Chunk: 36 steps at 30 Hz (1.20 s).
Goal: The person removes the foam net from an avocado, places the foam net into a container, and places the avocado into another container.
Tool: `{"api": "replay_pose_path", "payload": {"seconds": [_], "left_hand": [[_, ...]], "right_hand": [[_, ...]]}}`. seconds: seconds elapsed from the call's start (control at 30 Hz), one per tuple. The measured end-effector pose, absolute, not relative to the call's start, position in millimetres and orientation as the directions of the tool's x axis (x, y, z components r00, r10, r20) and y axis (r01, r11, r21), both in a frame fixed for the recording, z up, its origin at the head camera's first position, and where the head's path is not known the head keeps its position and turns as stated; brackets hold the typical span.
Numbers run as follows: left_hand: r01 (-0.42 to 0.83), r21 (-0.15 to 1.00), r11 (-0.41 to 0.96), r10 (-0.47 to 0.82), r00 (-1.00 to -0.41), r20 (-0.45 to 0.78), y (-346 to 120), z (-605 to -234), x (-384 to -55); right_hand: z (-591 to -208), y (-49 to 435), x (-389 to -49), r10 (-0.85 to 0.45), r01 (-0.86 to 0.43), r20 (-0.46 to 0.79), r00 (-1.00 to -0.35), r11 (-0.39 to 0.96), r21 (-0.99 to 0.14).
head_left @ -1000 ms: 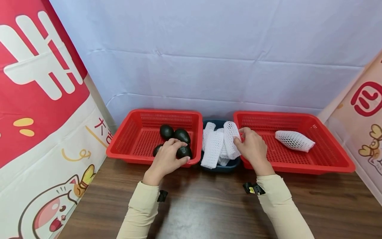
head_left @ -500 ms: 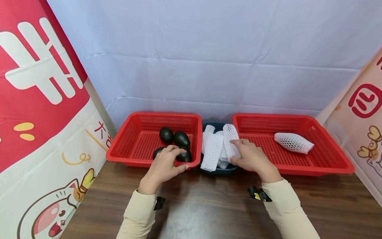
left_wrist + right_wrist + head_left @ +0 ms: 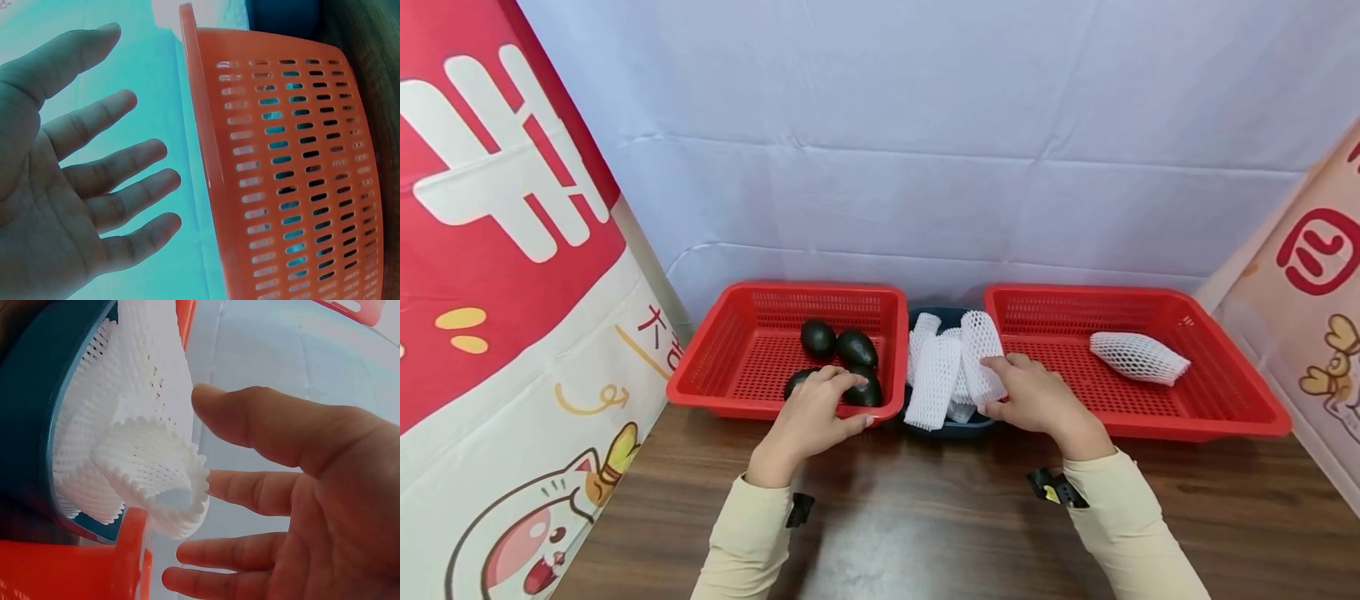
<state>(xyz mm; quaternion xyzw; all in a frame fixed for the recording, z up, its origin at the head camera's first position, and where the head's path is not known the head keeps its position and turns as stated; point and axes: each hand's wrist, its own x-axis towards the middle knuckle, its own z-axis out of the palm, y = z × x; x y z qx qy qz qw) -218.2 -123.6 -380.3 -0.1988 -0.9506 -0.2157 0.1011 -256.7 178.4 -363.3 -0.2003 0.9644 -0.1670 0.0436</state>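
Several dark avocados (image 3: 857, 347) lie in the left red basket (image 3: 816, 289). My left hand (image 3: 808, 421) hovers over that basket's front rim, beside the nearest avocados; in the left wrist view its fingers (image 3: 125, 175) are spread and hold nothing. White foam net sleeves (image 3: 934, 383) fill a dark blue bin (image 3: 951, 317) between the two baskets. At the rightmost sleeve (image 3: 981, 337) is my right hand (image 3: 1041, 400). The right wrist view has its thumb near that sleeve's open end (image 3: 169, 512) and a forefinger partly behind it, fingers fairly straight. Contact is unclear.
A second red basket (image 3: 1150, 421) stands on the right, holding one bulging foam net sleeve (image 3: 1138, 358). All containers stand on a brown wooden table (image 3: 895, 517). A pale cloth (image 3: 925, 167) hangs behind, with printed banners (image 3: 497, 358) at both sides.
My right hand has moved left and down to the rightmost foam net sleeve, then stays nearly still. My left hand shifts only slightly near the avocados.
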Motion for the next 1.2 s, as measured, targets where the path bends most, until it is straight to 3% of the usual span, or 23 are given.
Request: {"api": "replay_pose_path", "payload": {"seconds": [0.47,0.8,1.2], "left_hand": [[0.467,0.383,0.797,0.383,-0.881,0.277,-94,-386,-218],[0.542,0.335,0.77,0.432,-0.831,0.352,-75,-389,-218],[0.559,0.283,0.779,0.471,-0.82,0.324,-63,-389,-218]], "right_hand": [[-359,201,-264,-0.409,-0.375,-0.011,-0.912,0.847,-0.376],[-352,226,-273,-0.39,-0.343,-0.064,-0.918,0.867,-0.361],[-341,243,-282,-0.41,-0.358,-0.1,-0.907,0.872,-0.333]]}}
